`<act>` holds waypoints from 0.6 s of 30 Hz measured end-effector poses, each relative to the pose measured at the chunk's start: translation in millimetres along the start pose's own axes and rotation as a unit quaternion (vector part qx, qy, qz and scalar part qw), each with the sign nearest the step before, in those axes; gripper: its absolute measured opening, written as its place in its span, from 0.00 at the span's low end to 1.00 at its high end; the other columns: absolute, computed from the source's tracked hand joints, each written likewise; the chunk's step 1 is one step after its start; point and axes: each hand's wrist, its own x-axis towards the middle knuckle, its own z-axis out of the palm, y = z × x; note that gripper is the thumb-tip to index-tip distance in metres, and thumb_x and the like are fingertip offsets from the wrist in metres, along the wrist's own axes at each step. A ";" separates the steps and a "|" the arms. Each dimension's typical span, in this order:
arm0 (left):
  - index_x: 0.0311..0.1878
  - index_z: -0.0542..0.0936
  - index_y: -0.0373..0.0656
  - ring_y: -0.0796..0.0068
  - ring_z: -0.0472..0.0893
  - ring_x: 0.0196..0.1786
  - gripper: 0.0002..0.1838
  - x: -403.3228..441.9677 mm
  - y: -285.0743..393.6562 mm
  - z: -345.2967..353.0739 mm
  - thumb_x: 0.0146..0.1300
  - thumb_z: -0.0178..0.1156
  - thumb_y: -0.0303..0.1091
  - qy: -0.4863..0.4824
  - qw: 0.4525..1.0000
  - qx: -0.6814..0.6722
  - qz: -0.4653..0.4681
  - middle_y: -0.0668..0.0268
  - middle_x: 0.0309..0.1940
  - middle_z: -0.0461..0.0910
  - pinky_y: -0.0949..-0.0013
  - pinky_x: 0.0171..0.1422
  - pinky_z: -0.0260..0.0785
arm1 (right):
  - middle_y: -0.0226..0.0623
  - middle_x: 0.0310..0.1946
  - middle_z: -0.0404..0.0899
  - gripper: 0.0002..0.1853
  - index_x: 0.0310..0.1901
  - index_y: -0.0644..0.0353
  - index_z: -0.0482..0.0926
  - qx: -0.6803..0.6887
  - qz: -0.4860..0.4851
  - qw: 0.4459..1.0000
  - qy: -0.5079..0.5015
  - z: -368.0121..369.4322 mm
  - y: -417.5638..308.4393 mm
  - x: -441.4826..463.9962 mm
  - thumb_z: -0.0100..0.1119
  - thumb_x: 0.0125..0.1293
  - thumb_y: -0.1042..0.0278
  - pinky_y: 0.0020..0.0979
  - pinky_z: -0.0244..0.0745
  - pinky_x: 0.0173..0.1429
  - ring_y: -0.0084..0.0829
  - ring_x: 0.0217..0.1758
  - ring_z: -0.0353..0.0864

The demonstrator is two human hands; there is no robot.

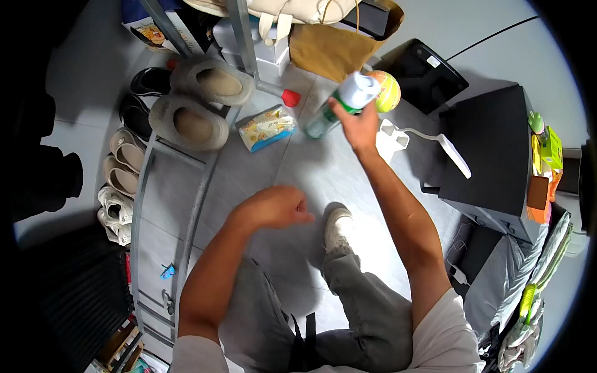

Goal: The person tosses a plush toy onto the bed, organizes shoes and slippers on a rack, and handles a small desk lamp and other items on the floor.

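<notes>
My right hand (359,124) is wrapped round a green bottle with a white cap (359,90), tilted and slightly blurred, above the floor. Close behind the cap is an orange and yellow-green ball (387,91). My left hand (273,207) hangs over the tiles with its fingers curled in; nothing shows in it. Between the bottle and the grey slippers lies a soft printed packet (267,128) with a blue edge. A white boxy object (392,138) sits just right of my right wrist, partly covered by it.
Fuzzy grey slippers (189,124) rest on a metal frame (202,199) at left, beside a row of shoes (124,155). A brown paper bag (329,50) stands at the back. To the right are a black cabinet (488,143) and a white lamp (456,156).
</notes>
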 end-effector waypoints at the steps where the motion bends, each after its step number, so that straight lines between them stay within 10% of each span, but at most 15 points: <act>1: 0.42 0.84 0.38 0.62 0.86 0.41 0.22 -0.2 -0.9 0.2 0.64 0.68 0.51 0.001 1.000 -0.001 -0.003 0.56 0.37 0.87 0.61 0.47 0.76 | 0.49 0.54 0.83 0.38 0.61 0.64 0.72 -0.001 0.004 1.000 0.031 -4.8 1.9 7.1 0.79 0.55 0.51 0.40 0.75 0.63 0.42 0.56 0.83; 18: 0.44 0.81 0.40 0.63 0.84 0.41 0.22 -2.3 -26.2 2.5 0.65 0.67 0.52 0.023 0.999 -0.047 -0.002 0.58 0.38 0.86 0.61 0.46 0.75 | 0.57 0.61 0.75 0.45 0.65 0.69 0.67 -0.080 0.029 0.992 0.093 -8.8 48.7 13.2 0.79 0.54 0.49 0.44 0.69 0.68 0.52 0.64 0.76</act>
